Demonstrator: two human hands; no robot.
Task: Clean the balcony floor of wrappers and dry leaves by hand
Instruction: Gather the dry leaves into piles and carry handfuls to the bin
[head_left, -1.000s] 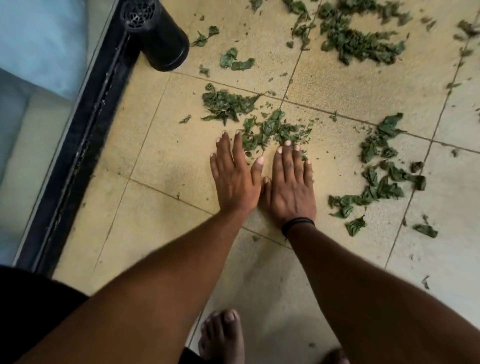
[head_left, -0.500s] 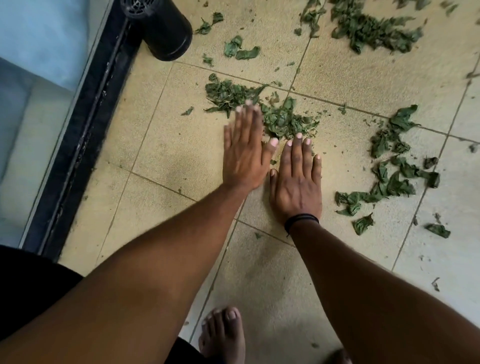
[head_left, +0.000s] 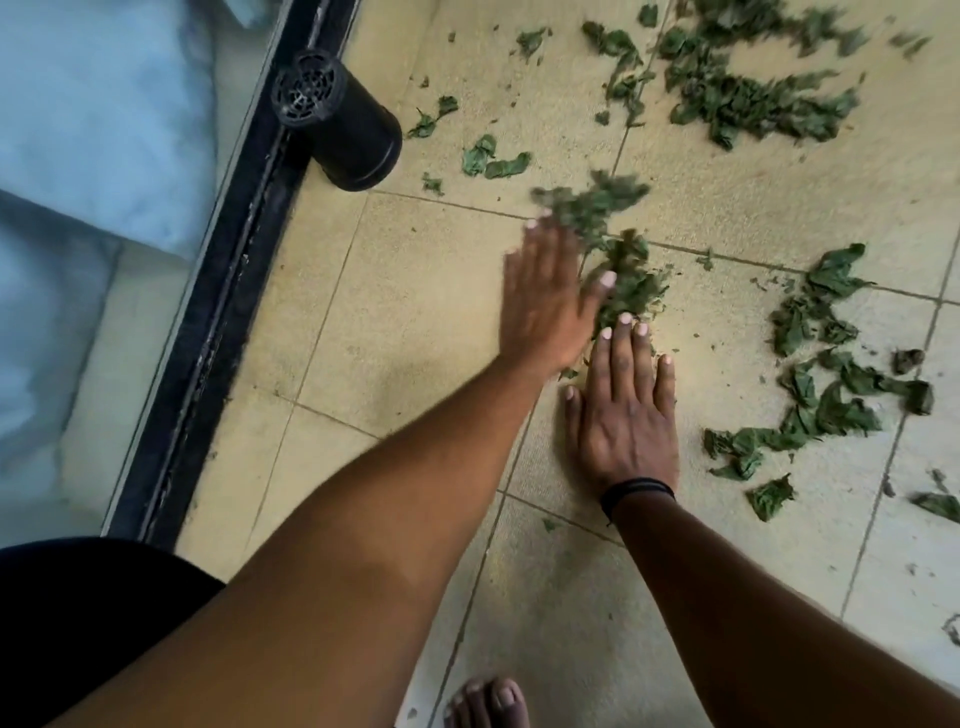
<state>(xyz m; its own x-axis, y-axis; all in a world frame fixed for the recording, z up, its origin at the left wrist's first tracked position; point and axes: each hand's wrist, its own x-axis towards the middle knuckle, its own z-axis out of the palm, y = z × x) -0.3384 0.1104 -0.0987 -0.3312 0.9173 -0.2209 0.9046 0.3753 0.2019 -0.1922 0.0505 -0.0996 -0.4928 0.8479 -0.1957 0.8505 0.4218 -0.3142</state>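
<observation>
Your left hand (head_left: 545, 306), blurred but seemingly flat with fingers straight, touches the leaf pile (head_left: 618, 249) on the tiled floor (head_left: 415, 312). Your right hand (head_left: 626, 410) lies flat, fingers extended, fingertips at the pile's near edge; more leaves (head_left: 826, 374) lie scattered to its right

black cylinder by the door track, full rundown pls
The black cylinder lies tipped on its side on the tiled floor, against the dark door track. It looks like matte plastic. The end toward the track carries a round grille of small openings; the other end is plain. Neither hand touches it; loose leaves lie just beyond.
</observation>
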